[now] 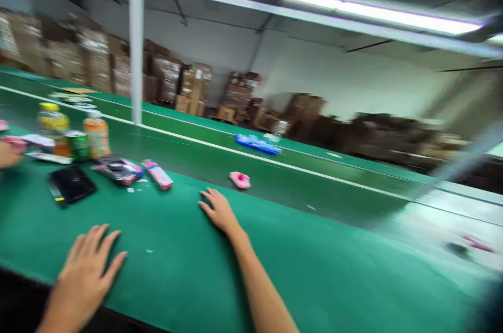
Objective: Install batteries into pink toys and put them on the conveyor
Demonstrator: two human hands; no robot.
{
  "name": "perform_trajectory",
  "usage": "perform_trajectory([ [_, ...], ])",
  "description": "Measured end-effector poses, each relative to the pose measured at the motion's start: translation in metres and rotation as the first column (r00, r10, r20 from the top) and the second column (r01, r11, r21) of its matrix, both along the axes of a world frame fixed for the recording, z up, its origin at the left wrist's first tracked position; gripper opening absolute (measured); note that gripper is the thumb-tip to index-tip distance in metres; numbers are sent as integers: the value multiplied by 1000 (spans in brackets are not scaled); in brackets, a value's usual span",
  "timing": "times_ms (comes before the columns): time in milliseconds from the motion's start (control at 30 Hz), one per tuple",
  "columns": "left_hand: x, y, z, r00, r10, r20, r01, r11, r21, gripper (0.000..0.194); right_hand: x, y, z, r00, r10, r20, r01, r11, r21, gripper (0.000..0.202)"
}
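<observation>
My left hand [87,270] is spread over the green table [176,259] near its front edge, fingers apart, holding nothing. Farther right, my right hand [218,210] reaches forward with its fingers apart and nothing in them. Just beyond its fingertips, on the darker green strip, lies a small pink piece [240,180] with a darker pink spot, apart from the hand. A black flat item [72,185] lies ahead of my left hand. Beside it are a dark packaged item [118,169] and a narrow red, white and blue box [157,174].
At the left stand a yellow-capped bottle [51,123], a green can [78,145] and an orange drink bottle [96,133]. Another person's hand [8,153] is at the left edge. A blue item [258,143] lies farther back. A white post [136,50] rises behind the bottles.
</observation>
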State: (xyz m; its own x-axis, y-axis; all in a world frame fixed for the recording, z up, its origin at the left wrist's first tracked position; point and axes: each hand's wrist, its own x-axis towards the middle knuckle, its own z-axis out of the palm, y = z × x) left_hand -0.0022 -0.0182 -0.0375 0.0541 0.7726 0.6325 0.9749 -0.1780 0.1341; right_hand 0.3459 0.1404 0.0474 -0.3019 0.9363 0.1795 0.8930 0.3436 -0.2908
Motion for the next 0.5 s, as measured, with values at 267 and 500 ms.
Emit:
perform_trajectory([
  [267, 14, 3, 17, 972, 168, -163, -161, 985, 55, 45, 28, 54, -43, 995, 91, -37, -89, 994, 57, 71],
  [500, 11, 2, 17, 952, 181, -246, -151, 979, 137, 47, 42, 71, -59, 997, 83, 3, -83, 993, 79, 80],
])
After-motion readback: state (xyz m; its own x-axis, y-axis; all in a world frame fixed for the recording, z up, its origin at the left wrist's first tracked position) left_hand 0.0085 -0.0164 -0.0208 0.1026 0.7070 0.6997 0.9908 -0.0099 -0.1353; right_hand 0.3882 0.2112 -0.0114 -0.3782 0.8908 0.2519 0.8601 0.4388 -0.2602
